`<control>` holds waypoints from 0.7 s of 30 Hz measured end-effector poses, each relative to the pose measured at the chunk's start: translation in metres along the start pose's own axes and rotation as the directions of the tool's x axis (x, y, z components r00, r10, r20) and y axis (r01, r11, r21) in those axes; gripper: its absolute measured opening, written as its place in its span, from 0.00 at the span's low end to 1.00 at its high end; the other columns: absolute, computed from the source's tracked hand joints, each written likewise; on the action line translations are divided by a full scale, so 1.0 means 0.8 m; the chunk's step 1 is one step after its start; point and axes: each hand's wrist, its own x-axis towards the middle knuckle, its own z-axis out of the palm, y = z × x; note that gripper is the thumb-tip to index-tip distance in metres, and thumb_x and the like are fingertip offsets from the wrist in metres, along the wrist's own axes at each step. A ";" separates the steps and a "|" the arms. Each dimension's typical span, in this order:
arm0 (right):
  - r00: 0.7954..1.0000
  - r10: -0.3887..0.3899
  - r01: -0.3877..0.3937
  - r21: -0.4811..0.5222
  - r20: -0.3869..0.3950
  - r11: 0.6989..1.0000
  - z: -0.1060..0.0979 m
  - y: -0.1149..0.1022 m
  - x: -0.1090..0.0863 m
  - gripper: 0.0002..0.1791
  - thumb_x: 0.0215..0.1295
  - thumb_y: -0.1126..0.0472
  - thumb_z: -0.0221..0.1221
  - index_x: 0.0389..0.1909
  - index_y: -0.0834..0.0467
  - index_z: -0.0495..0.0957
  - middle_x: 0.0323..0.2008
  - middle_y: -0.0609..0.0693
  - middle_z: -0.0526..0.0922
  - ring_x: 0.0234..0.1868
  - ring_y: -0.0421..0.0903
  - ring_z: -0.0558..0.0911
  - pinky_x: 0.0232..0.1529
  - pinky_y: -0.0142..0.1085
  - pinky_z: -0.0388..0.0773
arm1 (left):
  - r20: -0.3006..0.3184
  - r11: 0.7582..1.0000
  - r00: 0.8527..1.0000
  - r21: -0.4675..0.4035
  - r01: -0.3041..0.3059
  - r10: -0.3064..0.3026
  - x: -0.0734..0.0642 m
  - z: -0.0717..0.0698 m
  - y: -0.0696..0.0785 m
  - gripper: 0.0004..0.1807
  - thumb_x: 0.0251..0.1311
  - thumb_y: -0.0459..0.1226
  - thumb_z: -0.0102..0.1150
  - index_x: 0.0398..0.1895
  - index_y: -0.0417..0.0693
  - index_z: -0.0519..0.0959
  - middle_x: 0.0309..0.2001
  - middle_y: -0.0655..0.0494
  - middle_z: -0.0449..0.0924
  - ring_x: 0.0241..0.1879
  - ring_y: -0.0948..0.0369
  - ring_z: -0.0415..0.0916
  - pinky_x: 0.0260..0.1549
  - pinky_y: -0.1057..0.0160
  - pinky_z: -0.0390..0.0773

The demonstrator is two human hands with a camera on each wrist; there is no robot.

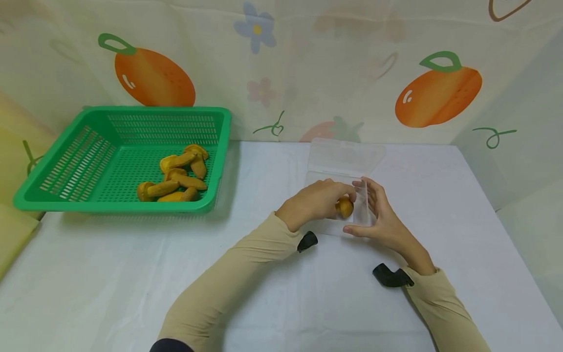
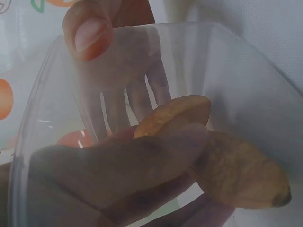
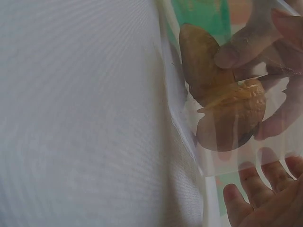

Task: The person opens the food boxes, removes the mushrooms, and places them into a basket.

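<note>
A clear plastic box (image 1: pixel 361 203) lies on the white cloth with its hinged lid (image 1: pixel 343 155) folded back. Inside, my left hand (image 1: pixel 320 198) holds a brown mushroom (image 1: pixel 345 207) between thumb and fingers. Through the transparent wall, the left wrist view shows the mushroom's stem (image 2: pixel 244 172) and the left thumb on it. My right hand (image 1: pixel 387 222) grips the box's right end, its thumb at the front and its fingers at the back. In the right wrist view the mushroom (image 3: pixel 232 111) shows through the plastic, close above the right fingers (image 3: pixel 253 187).
On the left stands a green slotted basket (image 1: pixel 119 206) with several brown mushrooms (image 1: pixel 186 182) piled at its right side. A printed fabric backdrop (image 1: pixel 281 63) rises behind the table. Yellow cloth (image 1: pixel 13 230) hangs at the left edge. Black bands sit at both sleeves.
</note>
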 end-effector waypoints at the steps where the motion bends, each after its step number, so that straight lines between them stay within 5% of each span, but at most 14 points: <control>1: 1.000 -0.003 0.003 0.000 0.000 1.000 0.000 0.000 0.000 0.62 0.50 0.68 0.74 0.77 0.52 0.41 0.76 0.55 0.53 0.80 0.56 0.45 0.76 0.62 0.41 | 0.002 1.000 1.000 0.003 -0.001 0.001 0.000 0.000 0.000 0.19 0.60 0.32 0.67 0.55 0.54 0.80 0.54 0.59 0.82 0.45 0.61 0.77 0.49 0.65 0.77; 15: 1.000 -0.015 0.015 -0.001 0.009 1.000 0.000 0.001 0.000 0.61 0.51 0.68 0.73 0.77 0.51 0.40 0.76 0.56 0.51 0.80 0.57 0.45 0.75 0.63 0.40 | 0.006 0.985 0.990 -0.094 -0.143 0.144 -0.005 -0.004 -0.008 0.19 0.63 0.31 0.63 0.56 0.55 0.78 0.50 0.59 0.81 0.46 0.62 0.73 0.49 0.68 0.73; 21: 1.000 -0.021 0.021 0.001 0.015 1.000 0.001 0.000 0.001 0.62 0.51 0.68 0.73 0.77 0.52 0.39 0.76 0.56 0.51 0.79 0.58 0.45 0.76 0.63 0.40 | -0.032 0.971 0.983 -0.151 -0.184 0.181 -0.016 -0.008 -0.009 0.23 0.65 0.27 0.54 0.62 0.54 0.77 0.55 0.59 0.79 0.47 0.63 0.72 0.48 0.69 0.72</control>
